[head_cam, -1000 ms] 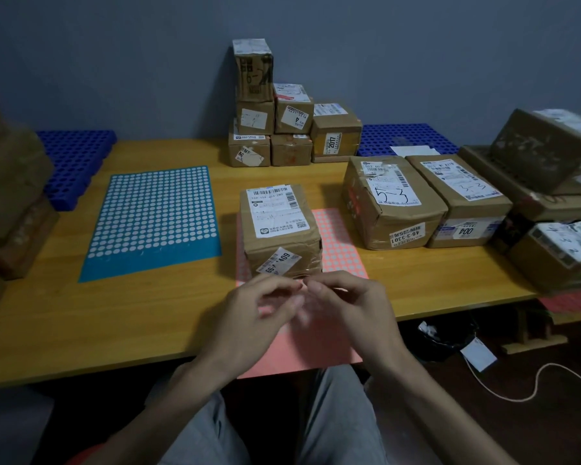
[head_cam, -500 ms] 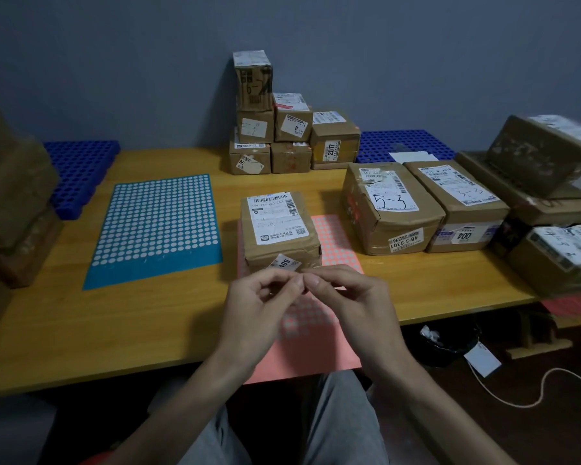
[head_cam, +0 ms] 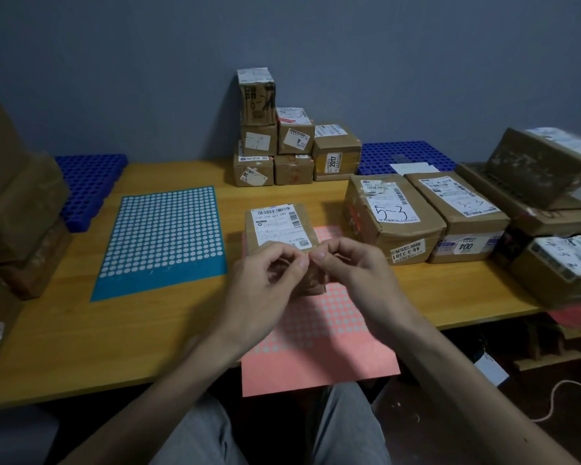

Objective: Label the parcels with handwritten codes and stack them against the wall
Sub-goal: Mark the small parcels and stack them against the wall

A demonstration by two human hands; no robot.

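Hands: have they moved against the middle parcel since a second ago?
Yes. The left hand and right hand shifted toward the parcel and now hide its front label.

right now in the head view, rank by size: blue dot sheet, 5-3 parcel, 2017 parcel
1. blue dot sheet
2. 5-3 parcel
3. 2017 parcel, farther from the camera, so true size unsure

Likely a parcel-sorting room: labelled parcels (head_cam: 393,216) crowd a wooden table (head_cam: 81,330).
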